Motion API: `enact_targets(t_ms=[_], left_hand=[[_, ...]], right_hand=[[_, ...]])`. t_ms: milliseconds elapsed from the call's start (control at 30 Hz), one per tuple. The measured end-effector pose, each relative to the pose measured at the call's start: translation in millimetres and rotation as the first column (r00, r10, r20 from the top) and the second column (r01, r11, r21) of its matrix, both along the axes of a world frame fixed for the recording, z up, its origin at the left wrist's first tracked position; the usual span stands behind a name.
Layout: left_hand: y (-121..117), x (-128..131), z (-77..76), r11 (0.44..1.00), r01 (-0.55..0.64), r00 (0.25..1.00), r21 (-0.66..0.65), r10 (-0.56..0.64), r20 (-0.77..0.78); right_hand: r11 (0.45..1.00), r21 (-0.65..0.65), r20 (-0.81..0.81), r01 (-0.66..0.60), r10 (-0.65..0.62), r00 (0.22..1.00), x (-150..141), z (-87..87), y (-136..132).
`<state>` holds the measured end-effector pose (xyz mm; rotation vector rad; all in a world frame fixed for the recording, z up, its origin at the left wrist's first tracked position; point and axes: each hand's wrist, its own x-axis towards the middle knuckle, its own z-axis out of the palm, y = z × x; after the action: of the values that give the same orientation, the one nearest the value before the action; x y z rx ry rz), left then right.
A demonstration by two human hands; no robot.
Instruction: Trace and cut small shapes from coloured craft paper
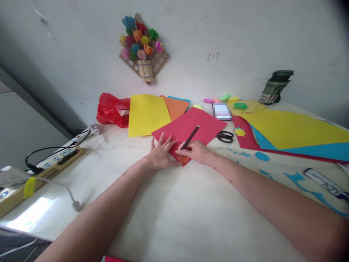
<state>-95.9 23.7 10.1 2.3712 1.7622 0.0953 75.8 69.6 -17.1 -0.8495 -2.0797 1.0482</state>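
Note:
A red sheet of paper [200, 122] lies at an angle on the table in front of me. My left hand [163, 154] rests flat on its lower left edge, fingers spread. Between the fingers of my right hand [197, 151] is a dark pencil [190, 137], its upper end leaning to the right and its tip hidden by the hand. A small orange paper piece [183, 159] lies on the red sheet's near corner, beneath my right hand and beside my left thumb. Black-handled scissors [225, 137] sit at the red sheet's right, their blades out of sight.
Yellow paper [148, 114], orange paper [176, 108] and a red plastic bag [113, 111] lie behind. To the right are stacked sheets [300, 129], a phone [221, 110], blue scraps [262, 156] and a marker-like tube [325, 183]. A power strip [56, 160] runs along the left.

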Motion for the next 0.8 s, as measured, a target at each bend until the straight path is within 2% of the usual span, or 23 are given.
enact_targets(t_ms=[167,367,467,667,800], left_hand=[[-0.4,-4.1,7.5,0.995,0.011,1.000,-0.097,-0.012,-0.006],[2.5,-11.7,16.9,0.986,-0.077,0.997,-0.150,0.081,0.017],[5.7,-13.3,12.1,0.989,-0.095,0.995,-0.109,0.099,0.024],[16.1,-15.3,-4.6,0.988,-0.129,0.992,0.082,0.128,0.020],[18.4,-14.0,-8.3,0.978,-0.115,0.993,0.174,0.114,0.011]], right_hand=[[0.998,0.048,0.042,0.027,-0.029,0.999,0.0,-0.4,-0.3],[0.997,0.070,0.059,0.040,-0.044,0.997,-0.3,2.4,-2.3],[0.997,0.069,0.058,0.039,-0.043,0.997,-0.5,1.9,-2.0],[0.998,0.056,0.053,0.025,-0.028,0.998,-0.5,2.9,-2.5],[0.999,0.033,0.040,0.023,-0.024,0.999,-0.4,3.0,-2.8]])
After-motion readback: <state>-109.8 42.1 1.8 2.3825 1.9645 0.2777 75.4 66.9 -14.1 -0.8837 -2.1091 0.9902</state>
